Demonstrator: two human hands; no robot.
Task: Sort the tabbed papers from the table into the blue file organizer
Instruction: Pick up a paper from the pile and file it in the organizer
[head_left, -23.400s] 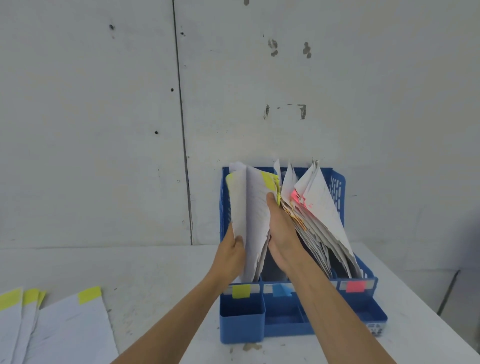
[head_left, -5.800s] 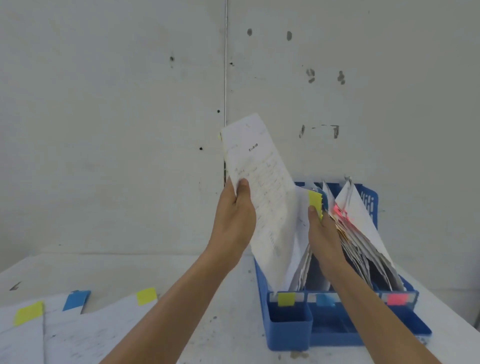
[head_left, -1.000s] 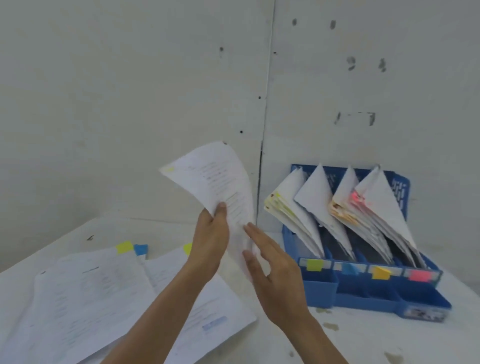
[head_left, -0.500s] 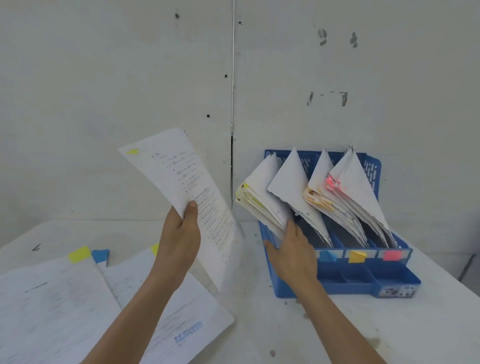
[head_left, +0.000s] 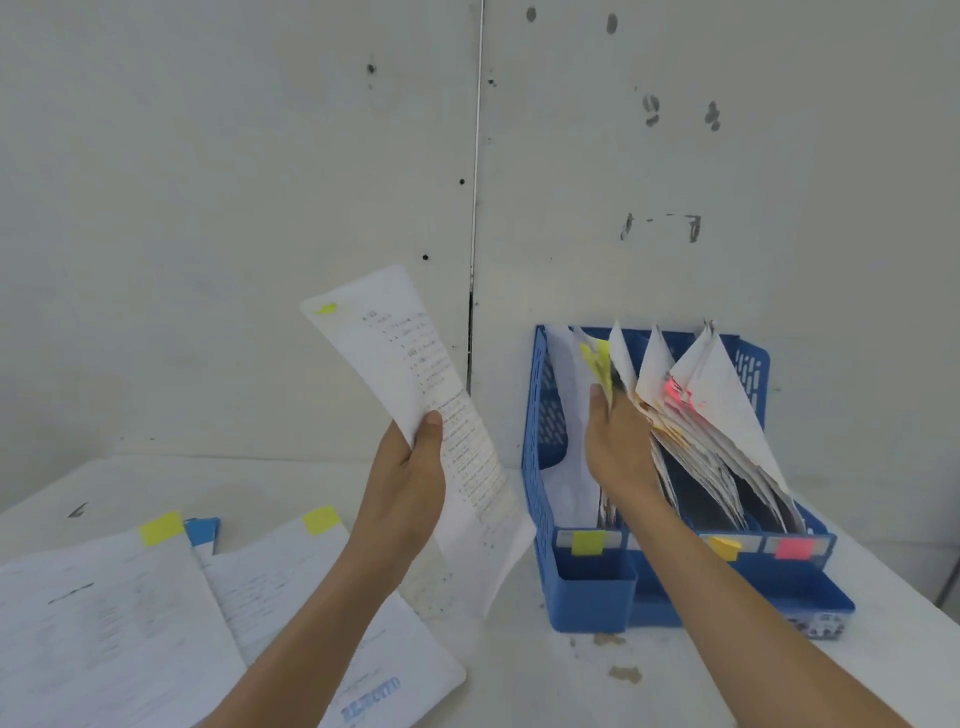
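Note:
My left hand (head_left: 408, 480) grips a printed sheet with a yellow tab (head_left: 410, 384) and holds it upright, left of the blue file organizer (head_left: 592, 582). My right hand (head_left: 618, 452) reaches into the organizer's leftmost slot and pushes the yellow-tabbed papers (head_left: 597, 364) to the right, so a gap shows on the left side of that slot. The other slots hold leaning stacks of papers (head_left: 717, 415), one with a pink tab. Colored labels, yellow, orange and pink, mark the front of the slots.
Loose tabbed papers (head_left: 130, 613) lie spread on the white table (head_left: 571, 686) at the lower left, with yellow and blue tabs. A white wall (head_left: 234, 208) stands close behind the table. The table's right edge runs just past the organizer.
My right hand has moved from the organizer's front edge up into the leftmost slot and pushed its papers to the right. My left hand has carried the sheet closer to the organizer.

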